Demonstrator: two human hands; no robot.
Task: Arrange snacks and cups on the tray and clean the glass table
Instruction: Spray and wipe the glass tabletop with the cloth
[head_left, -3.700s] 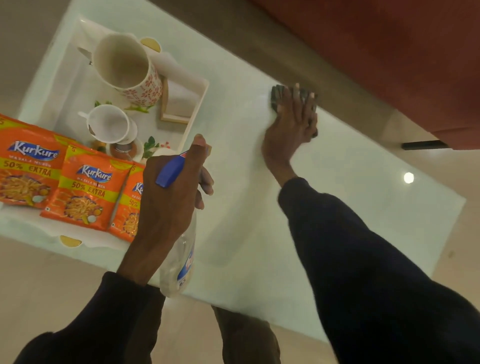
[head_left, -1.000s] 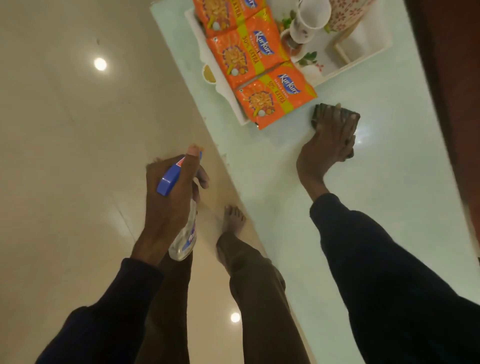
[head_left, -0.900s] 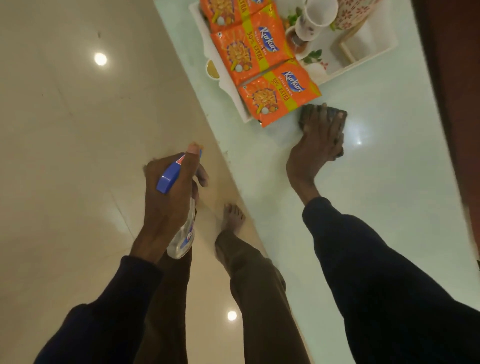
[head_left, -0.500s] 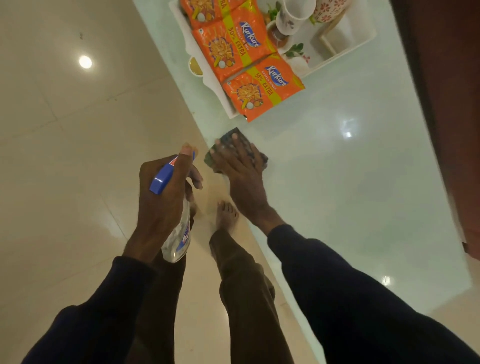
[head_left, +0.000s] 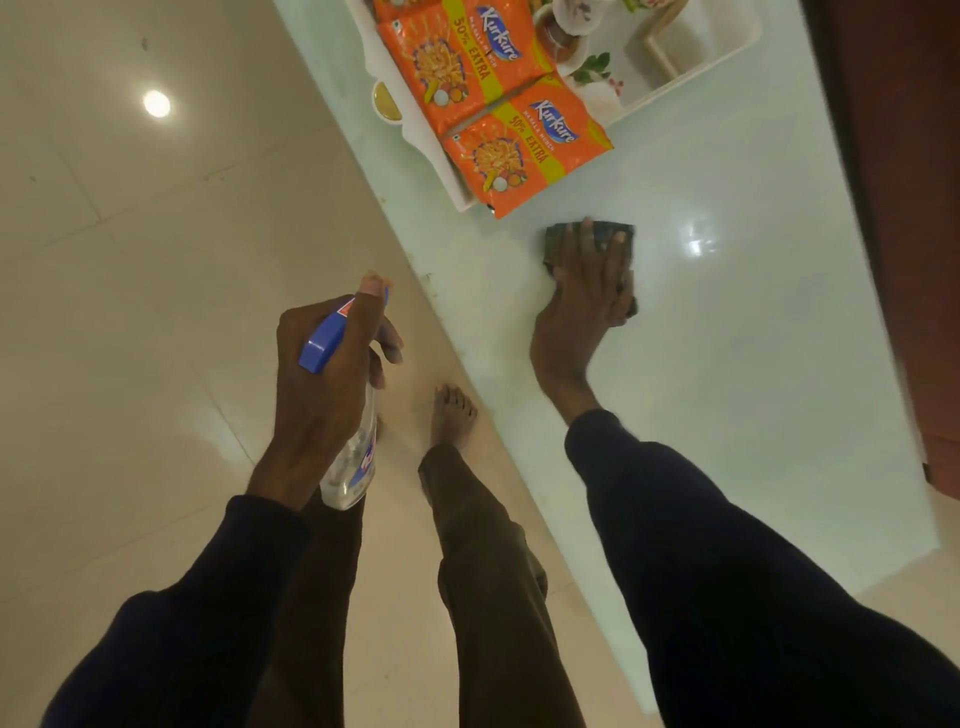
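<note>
Two hands in view. We saw the right hand (head_left: 582, 296) laid flat, fingers straight, pressing a dark cloth (head_left: 621, 235) onto the glass table (head_left: 727, 364), just near of the white tray (head_left: 696, 70). The left hand (head_left: 332, 374) hung over the tiled floor (head_left: 130, 312) left of the table, fingers curled tight round a clear spray bottle (head_left: 352, 467), one finger along its blue trigger head (head_left: 323, 345). We logged two orange Kurkure packets (head_left: 462, 62) on the tray at the far end. The nearer packet (head_left: 524, 150) overhung the tray edge, close to the cloth, apart from it. A cup (head_left: 574, 13) on the tray was cut off at the top.
</note>
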